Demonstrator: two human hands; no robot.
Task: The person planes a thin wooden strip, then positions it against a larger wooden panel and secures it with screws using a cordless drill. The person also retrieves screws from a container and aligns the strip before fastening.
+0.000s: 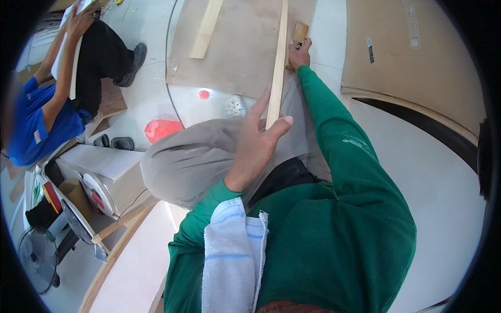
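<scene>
A long pale wooden strip (278,68) runs away from me, its near end above my lap. My left hand (255,143) is at that near end, with the strip between its thumb and extended index finger; the other fingers are partly hidden. Farther off, my right arm is stretched out along the right side of the strip. My right hand (299,53) is closed around a brown wooden block that looks like a hand plane (300,32), with a dark part near its middle. The block is beside the strip; whether they touch I cannot tell.
A brown board (229,65) lies on the floor ahead, bearing another pale wood piece (207,28). Large cardboard (412,62) is at the right. A co-worker in blue (49,112) handles a white panel (65,57) at left. A fan (37,255) stands lower left.
</scene>
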